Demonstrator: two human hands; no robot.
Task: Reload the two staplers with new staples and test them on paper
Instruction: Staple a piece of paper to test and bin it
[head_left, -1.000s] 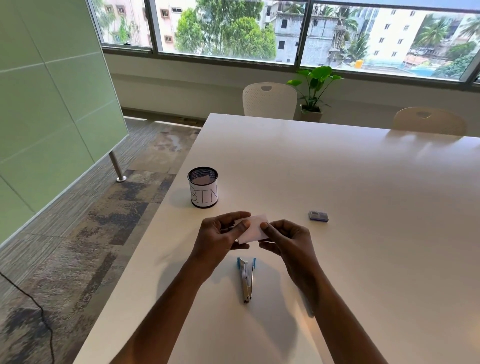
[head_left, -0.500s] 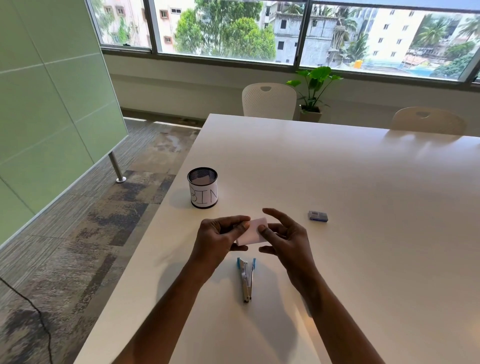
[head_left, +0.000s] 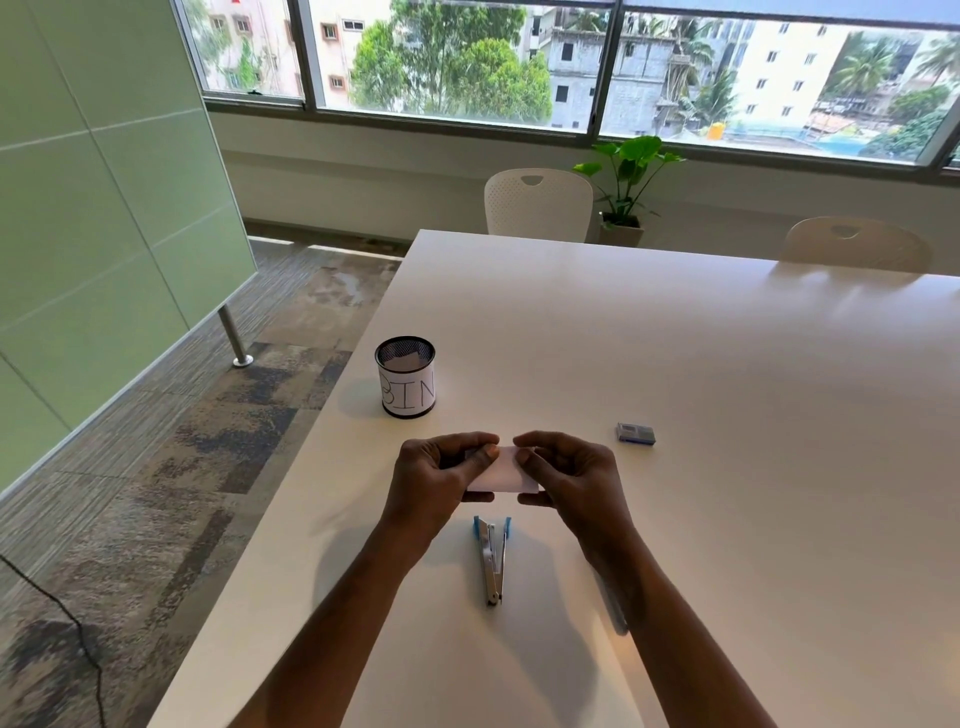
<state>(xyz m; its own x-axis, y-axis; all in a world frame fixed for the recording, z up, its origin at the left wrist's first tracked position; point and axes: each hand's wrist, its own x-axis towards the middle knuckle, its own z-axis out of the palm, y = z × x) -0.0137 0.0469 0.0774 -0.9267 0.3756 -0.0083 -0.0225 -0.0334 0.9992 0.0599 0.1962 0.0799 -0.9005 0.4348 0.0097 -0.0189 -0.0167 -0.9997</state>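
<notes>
My left hand (head_left: 436, 478) and right hand (head_left: 571, 480) each pinch one end of a small white paper (head_left: 506, 474), with the fingers and thumbs curled onto it. The paper is held at lower centre of the frame, over the counter (head_left: 753, 545).

Directly below the hands in the frame, a stapler (head_left: 492, 558) lies on the counter, swung open in a narrow V. Its long axis runs near vertical in the frame, with the hinge end toward the bottom edge and the blue-tipped ends toward the paper.

To the upper left of the hands stands a black mesh cup (head_left: 405, 378) labelled BIN, with a white scrap inside. To the right, a small blue staple box (head_left: 636, 433) lies flat, apart from both hands.
</notes>
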